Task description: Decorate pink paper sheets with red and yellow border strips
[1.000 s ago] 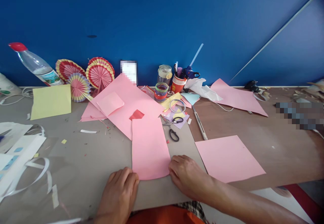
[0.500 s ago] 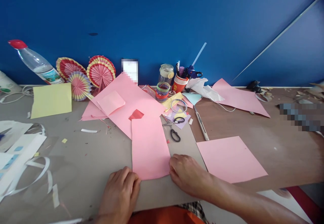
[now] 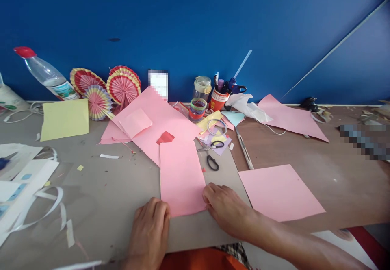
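Observation:
A sheet of pink paper (image 3: 182, 176) lies lengthwise in front of me, its near edge between my two hands. My left hand (image 3: 151, 227) is closed at the paper's near left corner, fingers curled and pressed together. At the near right corner my right hand (image 3: 225, 207) is closed in a pinch on the edge. Both thumbs are mostly hidden. Beyond the sheet's far end are a small red paper piece (image 3: 165, 137) and a larger pink sheet (image 3: 170, 117). Black-handled scissors (image 3: 212, 162) lie to the right of the paper.
Another pink sheet (image 3: 280, 192) lies at right, below a utility knife (image 3: 243, 148). Folded paper fans (image 3: 124, 87), a tilted bottle (image 3: 50, 77), a jar of bands (image 3: 197, 109) and a red cup (image 3: 218, 100) stand by the blue wall. White strips (image 3: 62, 215) lie at left.
The whole view has shifted slightly to the right. My left hand has slid a little upward along the paper's left corner; my right hand stays at the right corner.

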